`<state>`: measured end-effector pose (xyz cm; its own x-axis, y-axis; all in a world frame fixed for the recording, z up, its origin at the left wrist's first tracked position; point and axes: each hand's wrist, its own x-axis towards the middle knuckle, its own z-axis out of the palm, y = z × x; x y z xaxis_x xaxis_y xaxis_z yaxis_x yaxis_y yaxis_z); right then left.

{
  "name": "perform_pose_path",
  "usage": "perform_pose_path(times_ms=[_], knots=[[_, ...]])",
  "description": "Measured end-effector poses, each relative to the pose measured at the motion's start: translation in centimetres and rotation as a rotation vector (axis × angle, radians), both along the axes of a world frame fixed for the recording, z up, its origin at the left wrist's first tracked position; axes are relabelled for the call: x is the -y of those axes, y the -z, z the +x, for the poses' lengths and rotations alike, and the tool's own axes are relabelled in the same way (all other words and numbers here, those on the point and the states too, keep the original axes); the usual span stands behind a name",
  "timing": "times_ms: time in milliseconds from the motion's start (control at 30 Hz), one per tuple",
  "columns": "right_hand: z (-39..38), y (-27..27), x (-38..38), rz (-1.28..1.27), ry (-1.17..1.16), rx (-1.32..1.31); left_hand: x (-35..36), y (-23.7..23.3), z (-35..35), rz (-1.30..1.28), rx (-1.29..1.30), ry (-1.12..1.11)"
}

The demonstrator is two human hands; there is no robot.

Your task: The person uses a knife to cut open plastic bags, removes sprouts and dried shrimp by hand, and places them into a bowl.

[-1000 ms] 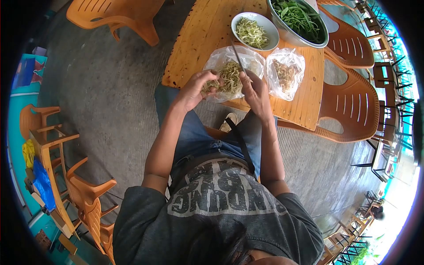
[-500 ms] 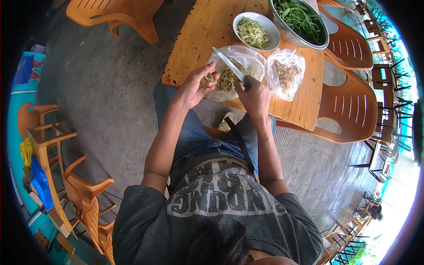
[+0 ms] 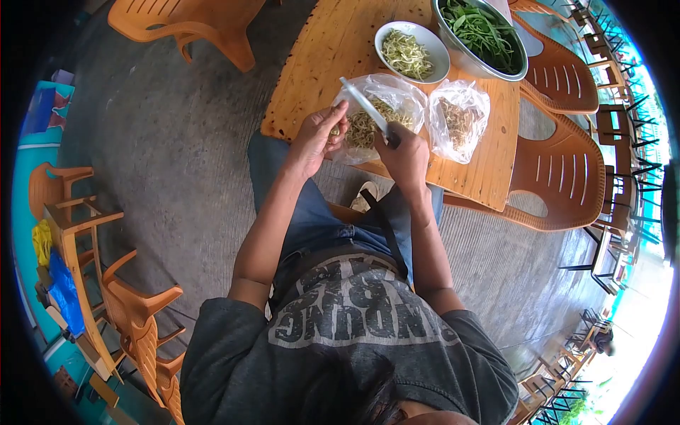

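My right hand (image 3: 405, 159) grips the dark handle of a knife (image 3: 365, 105), its blade slanting up and left toward my other hand. Fingers curled, my left hand (image 3: 317, 139) closes around bean sprouts, of which only a little shows between the fingers. Beneath the blade, an open clear plastic bag (image 3: 400, 91) holds a heap of bean sprouts (image 3: 368, 129). To its right lies a second plastic bag (image 3: 459, 120) with brownish sprout trimmings. Behind them stands a white bowl (image 3: 384, 34) of paler sprouts.
A large metal bowl (image 3: 520, 69) of green leaves stands at the back right of the wooden table (image 3: 304, 74). Orange plastic chairs (image 3: 559, 170) line its right side, and another chair (image 3: 191, 18) is at upper left. My legs are under the near edge.
My left fingers have closed further over the sprouts, which show less now. My right hand has shifted slightly left with the knife.
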<state>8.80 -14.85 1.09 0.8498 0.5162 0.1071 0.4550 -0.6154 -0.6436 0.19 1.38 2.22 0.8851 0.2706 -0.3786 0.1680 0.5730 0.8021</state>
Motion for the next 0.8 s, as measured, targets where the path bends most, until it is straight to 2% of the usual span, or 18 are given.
perform_pose_path(times_ms=[33, 233, 333, 433, 633, 800], knots=[[0.2, -0.3, 0.1, -0.001, 0.013, -0.056, 0.0, 0.2, 0.0, 0.042, -0.004, 0.013], [1.0, -1.0, 0.5, 0.417, -0.001, -0.443, 0.7, 0.1, 0.5, 0.203, -0.063, 0.041], [0.8, -2.6, 0.7, 0.590, 0.078, -0.838, 0.9, 0.1, 0.8, 0.251, -0.057, 0.078], [0.7, -3.1, 0.6, 0.735, 0.050, -1.017, 1.4, 0.0, 1.2, 0.254, -0.046, 0.119], [0.2, -2.4, 0.1, 0.783, 0.039, -1.024, 1.5, -0.1, 1.3, 0.129, 0.004, 0.119], [0.0, -1.3, -0.2, 0.670, 0.003, -0.839, 1.6, 0.0, 1.4, 0.121, -0.012, 0.102]])
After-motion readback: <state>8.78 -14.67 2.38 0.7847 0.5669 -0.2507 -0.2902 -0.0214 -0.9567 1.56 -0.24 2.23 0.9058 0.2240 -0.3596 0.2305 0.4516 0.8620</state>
